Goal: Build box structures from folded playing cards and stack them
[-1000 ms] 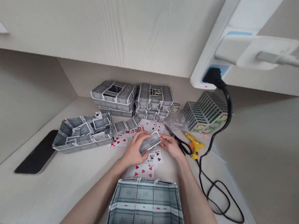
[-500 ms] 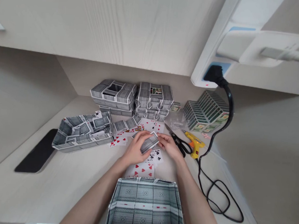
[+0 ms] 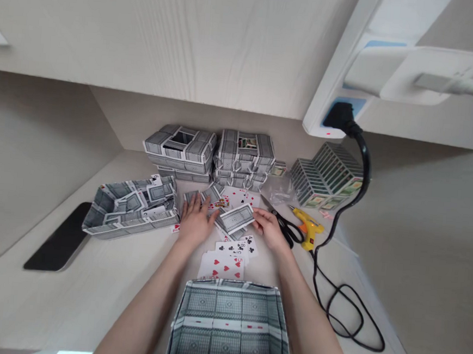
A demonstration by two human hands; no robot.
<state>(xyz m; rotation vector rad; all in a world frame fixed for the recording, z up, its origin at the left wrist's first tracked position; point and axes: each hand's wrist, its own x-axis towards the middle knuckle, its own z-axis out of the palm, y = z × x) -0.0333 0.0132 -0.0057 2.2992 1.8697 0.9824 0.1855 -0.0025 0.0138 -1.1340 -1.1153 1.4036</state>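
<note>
My right hand (image 3: 270, 229) pinches the end of a grey-backed playing card packet (image 3: 236, 218), which is tilted and held low over the loose cards. My left hand (image 3: 194, 220) rests flat with spread fingers on several face-down grey-backed cards (image 3: 214, 194). Face-up cards lie around both hands. Below them are a heart card (image 3: 221, 266) and a club card (image 3: 237, 248), and red-marked cards (image 3: 238, 197) lie further back. My left hand hides part of the spread.
A box built from card backs (image 3: 228, 329) stands nearest me, and a low card-back tray (image 3: 131, 207) sits at left. Card-built stacks (image 3: 244, 156) stand behind. At right are scissors (image 3: 285, 228), a yellow glue gun (image 3: 307, 222), green-edged card rows (image 3: 326, 176) and a black cable (image 3: 336, 261).
My left hand has let go of the packet and moved left onto the face-down cards. The packet now lies flatter, and more of the face-up cards nearest me shows.
</note>
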